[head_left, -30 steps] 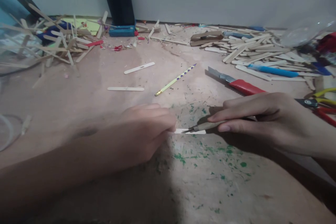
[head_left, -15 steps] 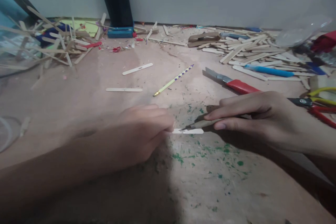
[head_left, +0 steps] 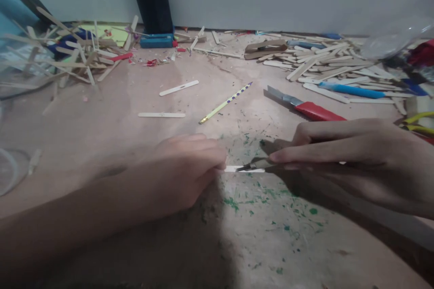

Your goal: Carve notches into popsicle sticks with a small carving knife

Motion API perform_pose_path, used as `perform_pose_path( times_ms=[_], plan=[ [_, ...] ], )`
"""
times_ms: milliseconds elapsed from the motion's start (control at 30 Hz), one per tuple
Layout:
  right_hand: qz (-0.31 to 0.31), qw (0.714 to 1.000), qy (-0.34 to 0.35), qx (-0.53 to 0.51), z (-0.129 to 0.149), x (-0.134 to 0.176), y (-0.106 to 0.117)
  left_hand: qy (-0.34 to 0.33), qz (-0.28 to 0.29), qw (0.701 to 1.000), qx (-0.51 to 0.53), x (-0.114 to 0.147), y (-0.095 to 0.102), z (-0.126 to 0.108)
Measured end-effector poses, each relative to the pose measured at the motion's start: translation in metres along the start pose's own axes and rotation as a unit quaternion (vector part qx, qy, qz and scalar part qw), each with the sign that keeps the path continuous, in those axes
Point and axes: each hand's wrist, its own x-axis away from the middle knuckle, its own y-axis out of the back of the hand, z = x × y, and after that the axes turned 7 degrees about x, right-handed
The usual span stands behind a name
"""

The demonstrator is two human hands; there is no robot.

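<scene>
My left hand (head_left: 190,169) is closed on the left end of a popsicle stick (head_left: 230,169), which lies flat on the table. In my right hand (head_left: 352,153) is a slim craft knife (head_left: 259,163) with a pale handle, gripped between the fingers. Its dark, narrow blade rests at the stick, near the middle of the part that shows. Beyond my hands lie a yellow pencil (head_left: 217,110) with purple dots and two more popsicle sticks, one nearer (head_left: 162,115) and one tilted (head_left: 179,88). Both sticks have a small mark at the middle.
Red-handled snips (head_left: 318,111) lie just behind my right hand. A heap of popsicle sticks (head_left: 325,63) with a blue pen (head_left: 352,90) fills the back right. More sticks (head_left: 77,56) are tangled at the back left. A clear round container (head_left: 8,171) stands at the left edge.
My right hand has turned, with its knuckles rolled over and the thumb now hidden. The knife blade has shifted slightly right along the stick. My left hand stays put.
</scene>
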Motion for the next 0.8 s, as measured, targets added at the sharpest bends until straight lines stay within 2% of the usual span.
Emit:
perform_pose_path(
  times_ms=[167, 367, 600, 800],
  plan=[
    [-0.052, 0.999, 0.012, 0.012, 0.004, 0.002, 0.000, 0.008, -0.005, 1.000, -0.003, 0.000, 0.001, -0.003],
    [-0.004, 0.995, 0.071, 0.070, -0.004, -0.001, 0.002, -0.001, -0.005, 1.000, -0.004, -0.001, 0.001, 0.000],
    [-0.032, 0.996, 0.063, 0.053, -0.006, 0.002, 0.002, -0.007, -0.009, 1.000, -0.005, 0.000, 0.001, -0.003],
    [-0.018, 0.994, 0.080, 0.068, -0.005, -0.002, 0.002, -0.013, -0.011, 1.000, -0.010, -0.001, 0.000, -0.001]
  ],
)
